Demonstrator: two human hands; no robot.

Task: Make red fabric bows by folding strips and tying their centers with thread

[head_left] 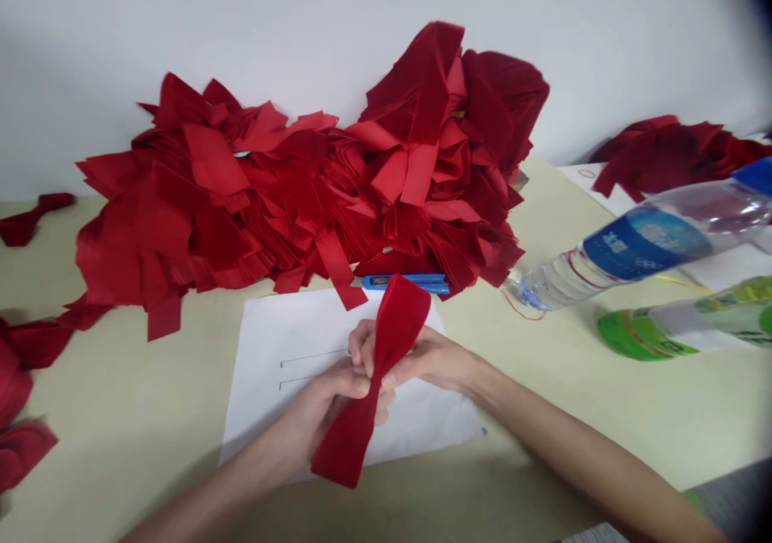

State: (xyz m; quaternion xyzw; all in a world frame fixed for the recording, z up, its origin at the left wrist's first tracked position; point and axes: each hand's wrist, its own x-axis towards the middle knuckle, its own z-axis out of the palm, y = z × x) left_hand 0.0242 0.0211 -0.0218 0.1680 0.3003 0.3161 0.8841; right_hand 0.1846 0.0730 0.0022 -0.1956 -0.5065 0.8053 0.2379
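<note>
Over a white sheet of paper [259, 414] I hold a red velvety bow [353, 430], tilted and pinched narrow at its middle. My left hand [329, 398] grips the pinched middle from the left, thumb on top. From the right, my right hand [428, 358] grips the same middle, its fingers partly hidden behind the bow's upper loop. Two ruled black lines show on the paper just left of my hands. A blue utility knife [416, 281] lies beyond the bow, at the front of a large heap of red fabric strips [241, 221].
Several red pieces [24, 366] lie at the left edge. At the right stand a water bottle [648, 241] with a blue label and a green-labelled bottle [681, 326]. Behind them is a second red pile [675, 153]. A white wall [271, 20] backs the table.
</note>
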